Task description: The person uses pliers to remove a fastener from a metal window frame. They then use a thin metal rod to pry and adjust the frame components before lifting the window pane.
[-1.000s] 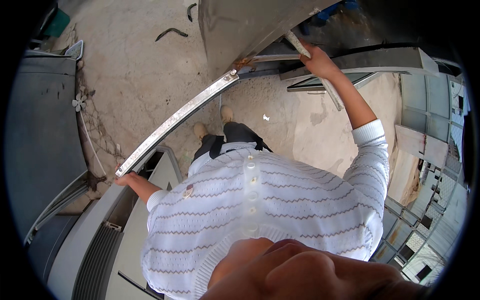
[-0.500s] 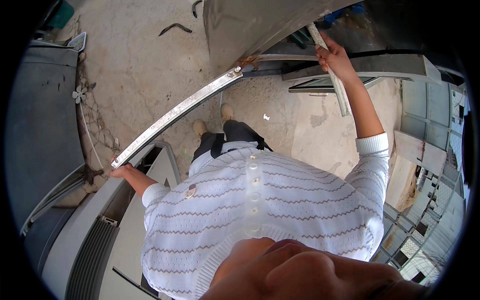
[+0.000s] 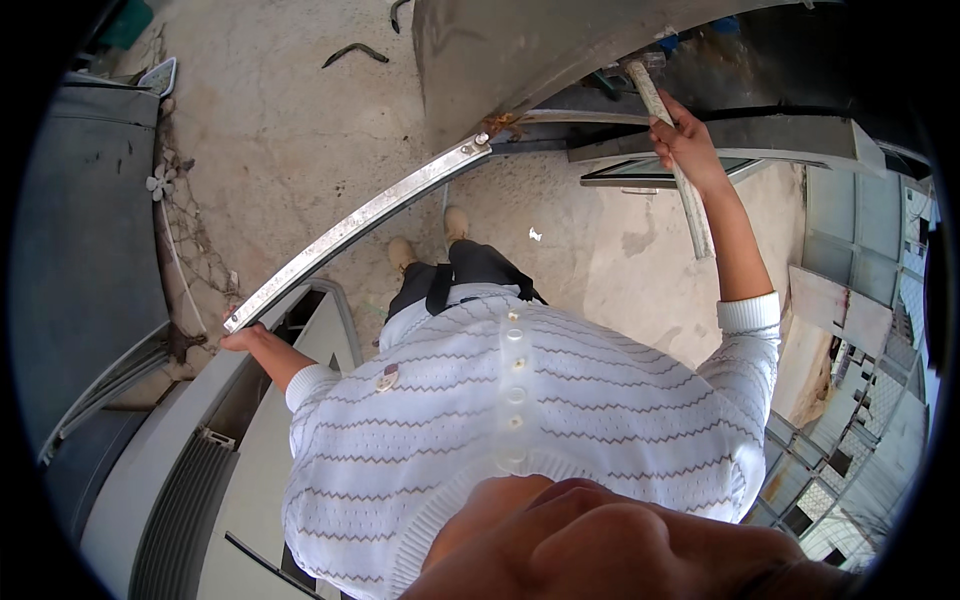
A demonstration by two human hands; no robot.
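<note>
My left hand (image 3: 243, 338) grips the near end of a long silver metal bar (image 3: 345, 243), which looks bent in this view. The bar slants away to the upper right, and its far end, with a bolt head on it, meets a rusty spot by the large grey metal panel (image 3: 510, 60). In my right hand (image 3: 688, 143), raised at the upper right, is a hammer (image 3: 697, 215) with a worn whitish handle. Its head is up by the dark recess and hard to make out. The fingers are wrapped round the handle midway.
Beside my left arm stands a pale cabinet-like unit (image 3: 272, 440) with dark slats. A grey sheet-metal box (image 3: 100, 230) is at the far left. Black curved scraps (image 3: 355, 53) and a white scrap (image 3: 535, 234) lie on the concrete floor. Wire-mesh fencing (image 3: 850, 480) runs along the right.
My right hand has come down and slightly right with the hammer, bringing it away from the dark recess. The left hand and the bar have stayed nearly in place.
</note>
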